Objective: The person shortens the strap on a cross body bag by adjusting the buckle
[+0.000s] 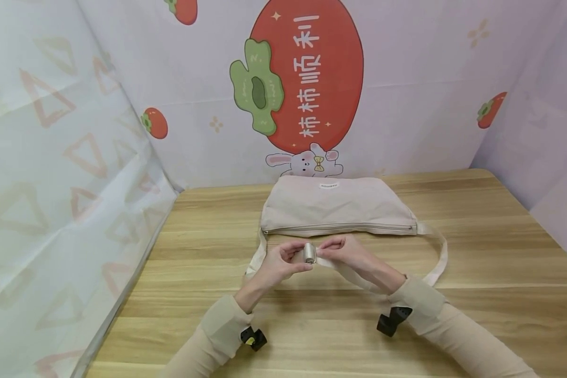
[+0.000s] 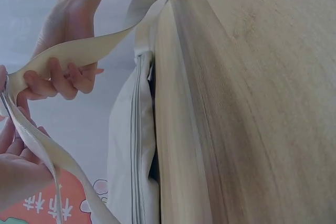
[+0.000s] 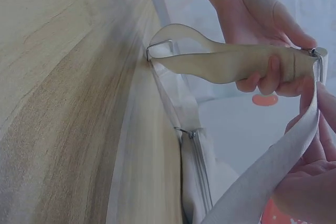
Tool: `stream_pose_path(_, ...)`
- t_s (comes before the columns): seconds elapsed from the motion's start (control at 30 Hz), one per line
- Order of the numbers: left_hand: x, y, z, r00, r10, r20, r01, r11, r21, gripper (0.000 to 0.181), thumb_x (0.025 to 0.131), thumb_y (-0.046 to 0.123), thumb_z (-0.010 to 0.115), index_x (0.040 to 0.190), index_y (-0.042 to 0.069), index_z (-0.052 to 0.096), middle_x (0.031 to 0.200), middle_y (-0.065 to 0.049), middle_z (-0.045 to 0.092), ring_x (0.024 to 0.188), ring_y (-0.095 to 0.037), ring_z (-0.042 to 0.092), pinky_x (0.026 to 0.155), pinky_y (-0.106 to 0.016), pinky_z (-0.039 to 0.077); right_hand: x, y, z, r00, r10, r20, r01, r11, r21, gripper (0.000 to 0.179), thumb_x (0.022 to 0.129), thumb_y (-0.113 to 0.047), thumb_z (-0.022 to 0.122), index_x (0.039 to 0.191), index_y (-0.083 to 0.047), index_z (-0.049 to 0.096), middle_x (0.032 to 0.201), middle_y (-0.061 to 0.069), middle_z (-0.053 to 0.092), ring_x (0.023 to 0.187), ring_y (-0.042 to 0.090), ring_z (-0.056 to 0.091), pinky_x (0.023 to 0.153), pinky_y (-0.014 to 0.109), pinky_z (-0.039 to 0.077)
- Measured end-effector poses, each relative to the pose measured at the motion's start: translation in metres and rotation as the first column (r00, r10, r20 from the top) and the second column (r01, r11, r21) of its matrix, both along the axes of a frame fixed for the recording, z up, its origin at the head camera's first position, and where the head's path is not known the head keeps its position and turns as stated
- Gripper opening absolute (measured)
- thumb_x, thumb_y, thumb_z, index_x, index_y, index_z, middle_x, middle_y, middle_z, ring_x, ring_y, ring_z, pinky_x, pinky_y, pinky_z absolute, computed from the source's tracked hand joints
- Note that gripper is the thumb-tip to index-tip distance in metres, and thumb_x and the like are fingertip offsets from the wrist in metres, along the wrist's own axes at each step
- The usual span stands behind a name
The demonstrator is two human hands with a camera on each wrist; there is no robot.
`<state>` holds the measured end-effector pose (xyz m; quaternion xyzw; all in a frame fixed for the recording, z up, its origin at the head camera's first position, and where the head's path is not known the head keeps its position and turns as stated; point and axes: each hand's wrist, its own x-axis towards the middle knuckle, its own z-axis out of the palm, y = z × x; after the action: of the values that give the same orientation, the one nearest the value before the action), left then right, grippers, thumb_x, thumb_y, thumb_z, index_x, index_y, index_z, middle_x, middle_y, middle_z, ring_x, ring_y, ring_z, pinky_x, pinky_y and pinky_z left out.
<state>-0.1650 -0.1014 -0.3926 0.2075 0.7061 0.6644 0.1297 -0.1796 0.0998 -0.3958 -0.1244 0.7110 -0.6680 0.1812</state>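
Observation:
A metal strap slider buckle is held up in front of the bag, between the two hands. My left hand grips it, thumb at the buckle and fingers along the folded cream strap. My right hand pinches the strap close beside the buckle. From there the strap hangs down below the right forearm. In the right wrist view, the left-hand strap section loops through a rectangular metal ring. Beyond the hands lies the cream bag, its zipper facing me.
The bag lies along the back of the wooden table. Its strap curves out on the right side. A printed cloth backdrop stands behind, with a white curtain along the left.

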Motion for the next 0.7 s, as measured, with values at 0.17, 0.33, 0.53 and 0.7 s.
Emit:
stream_pose_path(0.17, 0.002, -0.001, 0.004, 0.998, 0.022, 0.063, -0.023, 1.000, 0.017, 0.049, 0.073, 0.001, 0.069, 0.118, -0.007, 0.050, 0.116, -0.019, 0.054, 0.099, -0.015, 0.054, 0.092, -0.040, 0.039, 0.001, 0.001, 0.002, 0.999, 0.027, -0.043, -0.027, 1.000, 0.016, 0.019, 0.079, -0.018, 0.067, 0.092, -0.005, 0.067, 0.086, -0.003, 0.066, 0.075, 0.007, 0.056, 0.066, 0.019, 0.043)
stream_pose_path(0.33, 0.002, -0.005, 0.008, 0.997, 0.030, 0.067, -0.033, 0.999, 0.042, 0.053, 0.073, 0.002, 0.070, 0.120, -0.010, 0.047, 0.118, -0.021, 0.052, 0.102, -0.019, 0.053, 0.085, -0.026, 0.043, 0.000, 0.007, 0.000, 0.996, 0.051, -0.079, -0.046, 0.997, 0.064, 0.034, 0.081, -0.019, 0.065, 0.102, 0.008, 0.060, 0.094, 0.005, 0.065, 0.081, 0.007, 0.057, 0.070, 0.020, 0.045)
stream_pose_path(0.53, 0.001, -0.008, 0.006, 0.998, 0.023, 0.064, -0.027, 0.997, 0.074, 0.056, 0.072, 0.005, 0.071, 0.120, -0.011, 0.046, 0.119, -0.020, 0.052, 0.103, -0.024, 0.051, 0.084, -0.024, 0.044, 0.000, 0.011, -0.003, 0.997, 0.042, -0.071, -0.037, 0.996, 0.079, 0.034, 0.080, -0.020, 0.065, 0.099, 0.008, 0.061, 0.092, 0.002, 0.065, 0.082, 0.007, 0.057, 0.072, 0.021, 0.046)
stream_pose_path(0.7, 0.001, -0.005, 0.005, 0.997, 0.018, 0.080, -0.022, 0.998, 0.052, 0.055, 0.073, 0.004, 0.070, 0.120, -0.010, 0.046, 0.117, -0.019, 0.053, 0.099, -0.015, 0.054, 0.084, -0.024, 0.044, 0.000, 0.010, -0.002, 0.997, 0.035, -0.062, -0.030, 0.997, 0.077, 0.032, 0.080, -0.019, 0.066, 0.099, 0.007, 0.062, 0.091, 0.002, 0.065, 0.080, 0.008, 0.057, 0.070, 0.021, 0.045)
